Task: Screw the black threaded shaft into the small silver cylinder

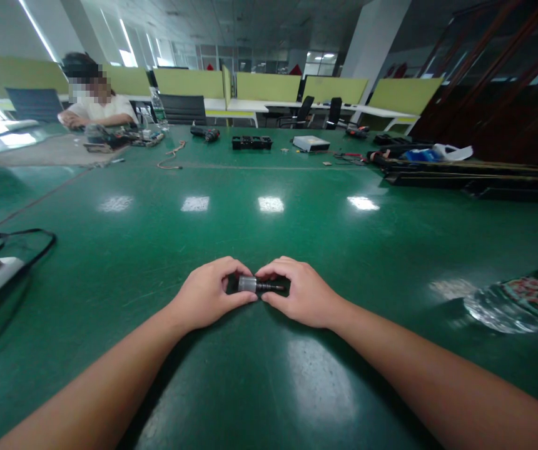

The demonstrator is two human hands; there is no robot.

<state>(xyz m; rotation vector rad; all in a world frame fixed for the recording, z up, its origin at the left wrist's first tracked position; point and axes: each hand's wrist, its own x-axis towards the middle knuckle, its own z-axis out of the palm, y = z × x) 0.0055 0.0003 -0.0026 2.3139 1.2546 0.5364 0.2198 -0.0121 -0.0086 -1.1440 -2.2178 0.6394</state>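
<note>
Between my two hands is a small motor-like part (pixel 248 284), a silver cylinder with a dark, ribbed shaft pointing right. It lies level, at or just above the green tabletop. My left hand (pixel 208 290) is closed around the silver end, thumb on the near side and fingers on the far side. On the shaft side, my right hand (pixel 304 292) curls its thumb and fingers about the part near where shaft and cylinder meet. The fingertips of both hands almost touch. Part of the cylinder's left end is hidden by my left fingers.
A clear plastic bottle (pixel 508 306) lies on its side at the right. A black strap (pixel 39 240) is at the left. Along the far side are a power drill (pixel 206 133), a black block (pixel 251 143) and a silver box (pixel 311 144). A person (pixel 100 109) sits at the far left.
</note>
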